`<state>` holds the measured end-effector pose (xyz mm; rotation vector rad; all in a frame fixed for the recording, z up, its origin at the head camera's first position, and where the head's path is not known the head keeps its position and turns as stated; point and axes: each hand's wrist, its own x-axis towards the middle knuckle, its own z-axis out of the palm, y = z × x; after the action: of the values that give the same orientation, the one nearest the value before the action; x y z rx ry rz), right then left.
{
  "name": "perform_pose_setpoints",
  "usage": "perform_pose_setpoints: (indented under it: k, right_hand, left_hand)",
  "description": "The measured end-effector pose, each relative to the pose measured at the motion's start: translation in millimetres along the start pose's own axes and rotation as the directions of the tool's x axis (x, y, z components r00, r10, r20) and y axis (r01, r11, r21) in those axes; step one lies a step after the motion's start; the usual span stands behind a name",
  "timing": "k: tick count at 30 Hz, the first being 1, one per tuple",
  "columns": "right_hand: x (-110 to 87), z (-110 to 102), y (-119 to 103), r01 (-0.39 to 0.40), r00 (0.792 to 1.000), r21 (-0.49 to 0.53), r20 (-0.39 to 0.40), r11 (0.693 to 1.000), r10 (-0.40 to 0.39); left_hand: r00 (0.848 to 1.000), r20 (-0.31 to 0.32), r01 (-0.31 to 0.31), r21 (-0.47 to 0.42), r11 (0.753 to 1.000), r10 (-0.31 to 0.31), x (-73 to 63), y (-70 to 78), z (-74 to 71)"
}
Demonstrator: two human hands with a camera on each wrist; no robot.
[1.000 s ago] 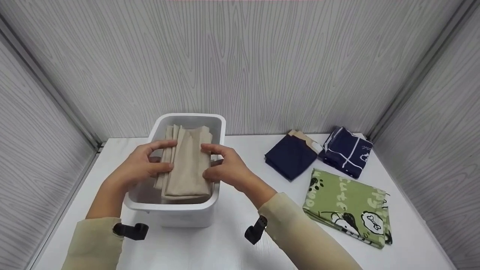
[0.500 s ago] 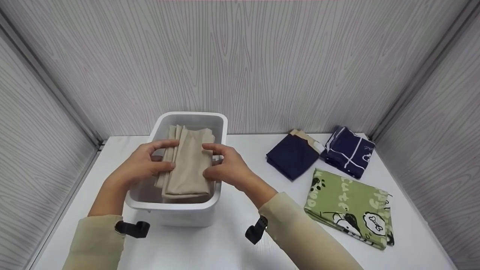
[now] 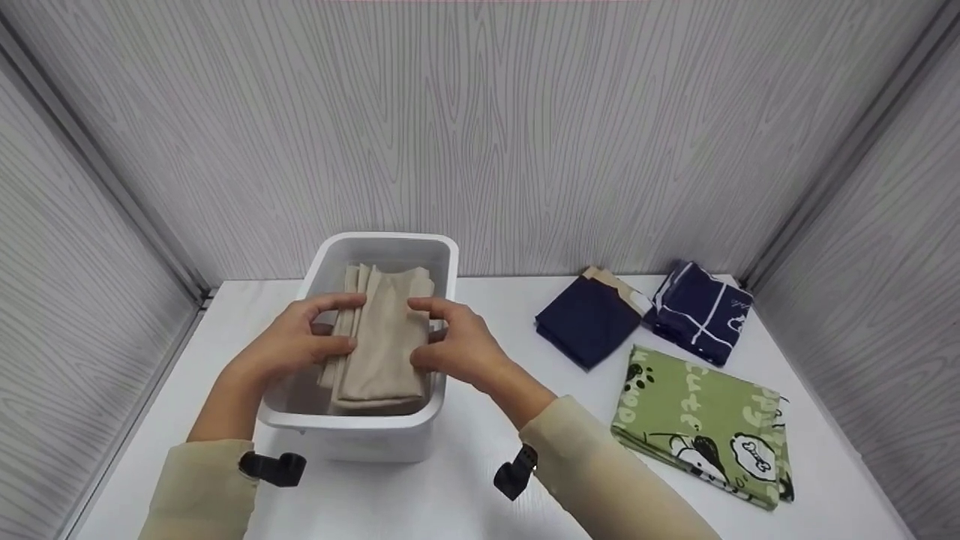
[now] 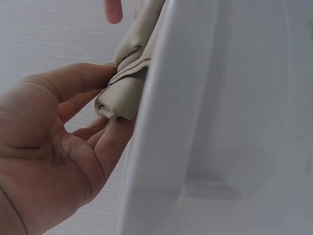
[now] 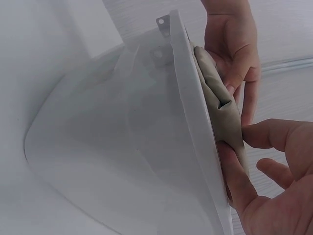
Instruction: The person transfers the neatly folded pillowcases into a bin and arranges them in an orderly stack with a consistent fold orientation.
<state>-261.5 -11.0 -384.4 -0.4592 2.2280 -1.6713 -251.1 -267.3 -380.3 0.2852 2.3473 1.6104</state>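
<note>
A folded beige cloth (image 3: 386, 341) lies lengthwise over the mouth of a white plastic bin (image 3: 352, 422), within its rim in the head view. My left hand (image 3: 296, 341) grips its left side, where several folded layers are stacked. In the left wrist view, thumb and fingers pinch a rolled-looking end of the cloth (image 4: 122, 98) right by the bin wall. On the opposite side my right hand (image 3: 469, 341) holds the cloth's edge between thumb and fingers. The right wrist view shows the cloth (image 5: 215, 98) bulging above the rim, with both hands at it.
To the right on the white table (image 3: 487, 480) lie a folded plain navy cloth (image 3: 589, 322) with a beige part, a navy cloth with white lines (image 3: 697, 311), and a green printed cloth (image 3: 701, 427). Grey wood-grain panels (image 3: 480, 135) enclose the back and sides.
Both hands and the beige cloth have shifted very slightly down and toward me relative to the bin. Their hold looks the same. The other cloths have not moved.
</note>
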Motion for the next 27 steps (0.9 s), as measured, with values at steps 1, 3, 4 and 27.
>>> perform_pose_setpoints:
  k: [1,3,4,27]
  right_hand:
    - [-0.1,0.5,0.8,0.004,1.0,0.001,-0.002,1.0,-0.004]
    - [-0.2,1.4,1.6,0.01,1.0,-0.002,-0.004,1.0,-0.01]
    - [-0.2,1.9,1.7,0.012,1.0,-0.007,-0.004,1.0,-0.012]
    - [4.2,6.2,-7.0,0.024,0.999,-0.195,-0.036,0.98,-0.031]
  left_hand:
    - [1.0,-0.001,0.001,-0.002,1.0,-0.001,-0.4,-0.8,0.2]
    - [1.0,-0.004,0.005,-0.002,1.0,-0.005,-1.1,-1.8,0.7]
    - [1.0,-0.003,0.007,0.001,1.0,-0.007,-1.5,-2.0,0.7]
    - [1.0,0.006,-0.002,0.046,0.999,0.002,0.8,3.9,0.5]
